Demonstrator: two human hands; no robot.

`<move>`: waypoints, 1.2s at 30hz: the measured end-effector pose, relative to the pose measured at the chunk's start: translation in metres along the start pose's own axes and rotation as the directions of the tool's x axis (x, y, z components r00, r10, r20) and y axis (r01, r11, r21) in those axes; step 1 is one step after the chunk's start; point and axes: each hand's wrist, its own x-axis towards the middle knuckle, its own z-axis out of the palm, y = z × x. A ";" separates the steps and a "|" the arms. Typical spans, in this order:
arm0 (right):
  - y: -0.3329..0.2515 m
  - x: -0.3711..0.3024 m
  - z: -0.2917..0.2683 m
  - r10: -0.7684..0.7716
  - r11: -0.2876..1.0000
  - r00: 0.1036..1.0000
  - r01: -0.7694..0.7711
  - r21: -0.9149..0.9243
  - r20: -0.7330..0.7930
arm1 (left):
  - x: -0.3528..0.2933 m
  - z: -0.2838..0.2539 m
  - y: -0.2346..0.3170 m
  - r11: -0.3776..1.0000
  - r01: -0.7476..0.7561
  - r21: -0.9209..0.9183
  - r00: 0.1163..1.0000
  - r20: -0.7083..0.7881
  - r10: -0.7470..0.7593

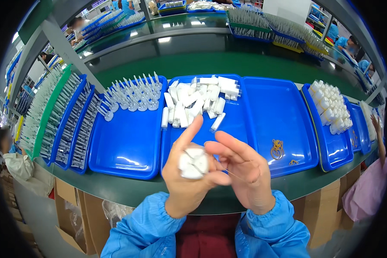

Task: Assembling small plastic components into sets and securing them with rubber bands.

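My left hand (180, 176) is wrapped round a bundle of white tubes (193, 163), whose ends face up as wedge-like pieces. Close beside it, my right hand (243, 170) has bent fingers, with a thin rubber band (241, 177) stretched across them; its far end is hard to make out. Beyond my hands, many loose white wrapped tubes (193, 101) lie heaped in the back of the middle blue tray (236, 122). More rubber bands (277, 149) lie in the blue tray (273, 103) to the right.
At left, a blue tray (122, 144) holds upright clear pieces with round bases (135, 96). Racks of similar pieces (51, 112) stand further left. Bundled white tubes (331, 107) fill a tray at right. Cardboard boxes (75, 215) stand below the green table edge. Other people work nearby.
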 end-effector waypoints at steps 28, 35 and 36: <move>-0.003 -0.051 -0.015 -0.280 0.118 0.905 0.364 -0.924 0.320 | -0.013 -0.053 0.011 0.643 0.764 -0.047 0.615 0.353 -0.705; -0.077 -0.039 -0.067 -0.568 0.078 0.817 0.177 -0.981 0.102 | -0.005 -0.063 0.016 0.932 0.362 0.020 0.906 0.229 -0.357; -0.096 -0.044 -0.094 -0.732 0.112 0.681 0.138 -0.984 0.012 | -0.001 -0.073 0.017 0.937 0.339 0.085 0.914 0.205 -0.349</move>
